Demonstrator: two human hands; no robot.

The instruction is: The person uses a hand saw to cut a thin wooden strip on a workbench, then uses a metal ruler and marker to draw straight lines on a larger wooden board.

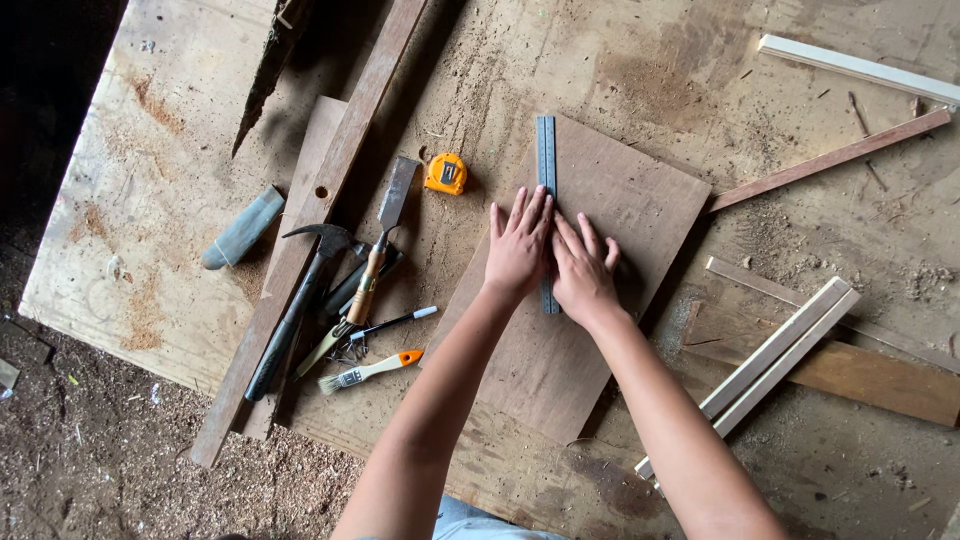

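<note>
Both my hands flat on a metal ruler across a wooden board.

At the frame's centre, my left hand and right hand lie side by side, fingers spread, pinching nothing, pressing the steel ruler onto the brown board on the counter. Left of the board lie an orange tape measure, a chisel, a hammer and a small brush.

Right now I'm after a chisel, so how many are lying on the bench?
1: a chisel with a wooden handle, left of the left hand, beside the hammer. Others could hide under the clutter.
</note>
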